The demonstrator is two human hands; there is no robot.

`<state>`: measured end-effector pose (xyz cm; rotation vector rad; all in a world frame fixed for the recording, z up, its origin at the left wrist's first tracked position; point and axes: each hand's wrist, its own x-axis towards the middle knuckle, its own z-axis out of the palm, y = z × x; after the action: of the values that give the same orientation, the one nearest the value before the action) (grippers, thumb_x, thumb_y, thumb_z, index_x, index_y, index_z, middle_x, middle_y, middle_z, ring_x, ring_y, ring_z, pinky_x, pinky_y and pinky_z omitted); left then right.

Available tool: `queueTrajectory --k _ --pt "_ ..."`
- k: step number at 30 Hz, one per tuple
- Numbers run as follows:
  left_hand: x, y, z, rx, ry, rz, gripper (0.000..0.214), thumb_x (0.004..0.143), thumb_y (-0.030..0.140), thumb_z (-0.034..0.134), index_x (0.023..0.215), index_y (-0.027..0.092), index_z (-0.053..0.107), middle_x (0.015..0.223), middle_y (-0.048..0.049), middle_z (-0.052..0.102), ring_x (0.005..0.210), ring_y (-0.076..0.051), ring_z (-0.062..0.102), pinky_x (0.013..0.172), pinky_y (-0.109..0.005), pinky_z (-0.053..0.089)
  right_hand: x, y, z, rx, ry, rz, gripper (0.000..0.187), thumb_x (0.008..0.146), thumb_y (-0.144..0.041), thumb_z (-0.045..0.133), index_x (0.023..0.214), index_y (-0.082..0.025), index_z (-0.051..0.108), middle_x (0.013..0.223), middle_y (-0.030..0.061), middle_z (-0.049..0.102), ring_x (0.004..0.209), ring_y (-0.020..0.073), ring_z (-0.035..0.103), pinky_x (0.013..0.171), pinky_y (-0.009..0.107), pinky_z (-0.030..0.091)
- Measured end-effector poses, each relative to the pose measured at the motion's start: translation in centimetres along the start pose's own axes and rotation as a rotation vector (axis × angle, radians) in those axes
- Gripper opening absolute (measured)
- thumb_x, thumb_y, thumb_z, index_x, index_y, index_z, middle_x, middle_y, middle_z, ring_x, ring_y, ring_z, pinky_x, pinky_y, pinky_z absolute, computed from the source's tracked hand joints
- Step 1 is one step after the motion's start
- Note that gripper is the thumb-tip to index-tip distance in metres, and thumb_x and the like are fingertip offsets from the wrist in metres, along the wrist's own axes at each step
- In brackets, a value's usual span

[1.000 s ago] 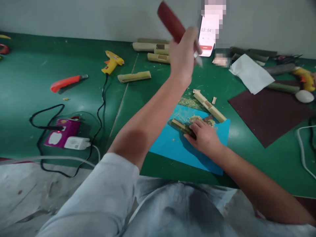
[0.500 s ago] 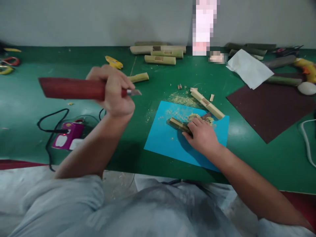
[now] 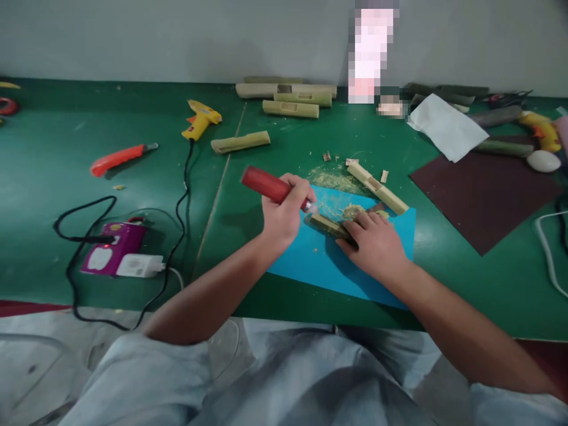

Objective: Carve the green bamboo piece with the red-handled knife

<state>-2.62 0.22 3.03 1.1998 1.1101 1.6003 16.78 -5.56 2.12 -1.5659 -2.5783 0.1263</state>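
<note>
My left hand [image 3: 284, 212] is closed round the red handle of a carving knife [image 3: 268, 185], whose short blade points at the near end of a bamboo piece [image 3: 326, 225]. That dark green bamboo piece lies on a blue sheet [image 3: 302, 260], and my right hand [image 3: 377, 244] presses down on it with the fingers laid over it. Shavings [image 3: 352, 210] are heaped just beyond my right fingers. A pale cut bamboo length [image 3: 377, 187] lies at the sheet's far edge.
The green table [image 3: 66, 177] holds a yellow glue gun [image 3: 200, 118], an orange box cutter [image 3: 119, 158], a purple power strip [image 3: 114, 249] with black cables, more bamboo lengths [image 3: 284, 94], white paper [image 3: 446, 127] and a dark brown sheet [image 3: 483, 198]. A wall [image 3: 177, 35] closes the far side.
My left hand swung the red-handled knife from high up, out to the left, then down onto the end of the bamboo piece. My right hand stayed pressed on the bamboo.
</note>
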Motion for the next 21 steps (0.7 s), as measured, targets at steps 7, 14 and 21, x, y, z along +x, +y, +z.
queueTrajectory --k 7,14,21 --pt "-0.9 -1.4 0.3 0.132 -0.254 0.097 0.021 0.091 0.027 0.065 0.071 0.019 0.065 0.074 -0.0005 0.064 0.071 -0.012 0.062 0.069 -0.027 0.052 -0.1 0.2 0.3 0.055 0.058 0.016 0.032 0.094 -0.044 0.067 0.105 -0.015 0.075 0.099 0.0139 0.072 0.097 0.0312 0.063 0.083 0.041 0.043" --pt "-1.5 -2.4 -0.1 0.242 -0.37 0.109 0.02 0.09 0.029 0.066 0.073 0.02 0.064 0.075 -0.0011 0.065 0.072 -0.014 0.062 0.071 -0.031 0.052 -0.2 0.2 0.7 0.075 0.101 0.009 0.03 0.091 -0.043 0.069 0.101 -0.015 0.073 0.098 0.0136 0.072 0.094 0.0306 0.063 0.08 0.04 0.044" --pt "-1.3 -2.1 -0.5 0.323 -0.417 0.124 0.021 0.091 0.033 0.064 0.073 0.02 0.063 0.076 -0.002 0.065 0.073 -0.016 0.062 0.071 -0.032 0.051 -0.3 0.3 0.7 0.08 0.142 -0.003 0.026 0.094 -0.041 0.065 0.097 -0.016 0.073 0.094 0.0126 0.071 0.092 0.0294 0.063 0.079 0.039 0.044"
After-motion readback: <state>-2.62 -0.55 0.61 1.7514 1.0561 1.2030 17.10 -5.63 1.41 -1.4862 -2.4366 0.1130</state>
